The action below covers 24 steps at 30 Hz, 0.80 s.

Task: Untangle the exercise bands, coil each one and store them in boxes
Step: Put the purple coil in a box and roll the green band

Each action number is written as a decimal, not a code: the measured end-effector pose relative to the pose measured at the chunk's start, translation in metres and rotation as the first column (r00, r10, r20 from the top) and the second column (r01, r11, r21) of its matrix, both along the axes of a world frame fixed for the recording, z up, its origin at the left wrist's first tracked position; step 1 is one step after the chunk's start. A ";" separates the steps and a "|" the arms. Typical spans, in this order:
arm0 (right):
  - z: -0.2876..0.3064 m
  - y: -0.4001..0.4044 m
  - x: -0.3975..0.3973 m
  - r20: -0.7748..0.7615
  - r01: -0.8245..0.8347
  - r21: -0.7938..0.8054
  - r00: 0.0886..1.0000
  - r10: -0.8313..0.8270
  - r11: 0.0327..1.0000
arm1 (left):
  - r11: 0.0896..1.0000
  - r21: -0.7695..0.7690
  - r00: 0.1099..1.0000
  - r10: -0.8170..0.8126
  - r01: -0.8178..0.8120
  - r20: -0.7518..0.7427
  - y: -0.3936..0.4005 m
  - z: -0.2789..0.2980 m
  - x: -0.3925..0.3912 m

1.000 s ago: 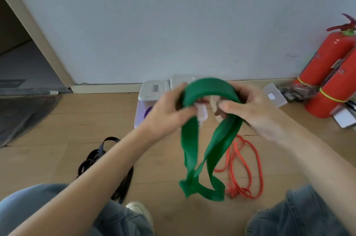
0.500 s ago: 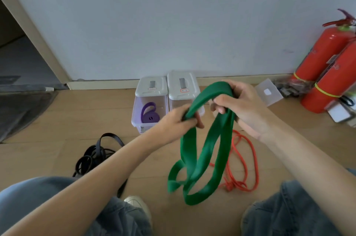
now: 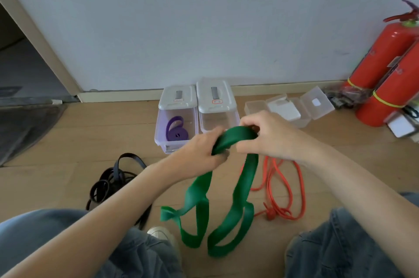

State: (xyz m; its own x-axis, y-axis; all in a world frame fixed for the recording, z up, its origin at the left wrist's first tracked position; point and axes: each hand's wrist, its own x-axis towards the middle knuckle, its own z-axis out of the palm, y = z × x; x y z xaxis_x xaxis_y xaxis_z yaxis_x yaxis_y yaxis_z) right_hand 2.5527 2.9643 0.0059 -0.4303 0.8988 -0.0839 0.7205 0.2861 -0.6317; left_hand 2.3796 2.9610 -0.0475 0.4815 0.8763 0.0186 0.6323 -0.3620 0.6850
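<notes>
Both hands hold a wide green band (image 3: 243, 184) up over the floor. My left hand (image 3: 199, 153) grips its top fold on the left; my right hand (image 3: 269, 134) pinches the same fold on the right. The band's loops hang down between my knees and twist near the bottom. An orange band (image 3: 285, 187) lies tangled on the floor to the right. A black band (image 3: 113, 178) lies heaped to the left. Two clear boxes stand by the wall: the left box (image 3: 175, 119) holds a coiled purple band (image 3: 175, 129), the right box (image 3: 217, 107) looks empty.
Small clear plastic cases (image 3: 292, 107) lie open right of the boxes. Two red fire extinguishers (image 3: 385, 73) stand at the right wall. A dark mat (image 3: 25, 123) and a doorway are at the left. My jeans-clad knees and a white shoe (image 3: 161, 232) fill the bottom.
My hands came lower and closer together on the green band's top fold. The hanging loops swung and spread apart. The view tilted, so the boxes show fully.
</notes>
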 end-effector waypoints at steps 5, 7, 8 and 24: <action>0.009 0.001 0.005 -0.497 0.107 -0.126 0.853 -0.156 0.986 | 0.970 -0.232 0.998 0.057 -0.065 -0.040 -0.004 -0.022 -0.006; 0.007 0.007 0.013 -0.424 0.153 -0.098 0.888 -0.180 0.983 | 0.972 -0.148 0.981 0.191 -0.184 0.036 0.004 -0.007 -0.016; 0.007 0.008 0.018 -0.308 0.153 -0.100 0.935 -0.177 0.983 | 0.958 -0.085 0.952 0.283 -0.274 0.117 0.006 0.003 -0.021; -0.003 0.008 -0.006 -0.730 0.120 -0.167 0.652 -0.205 0.979 | 0.993 -0.097 0.994 0.075 -0.067 0.080 -0.004 -0.002 -0.007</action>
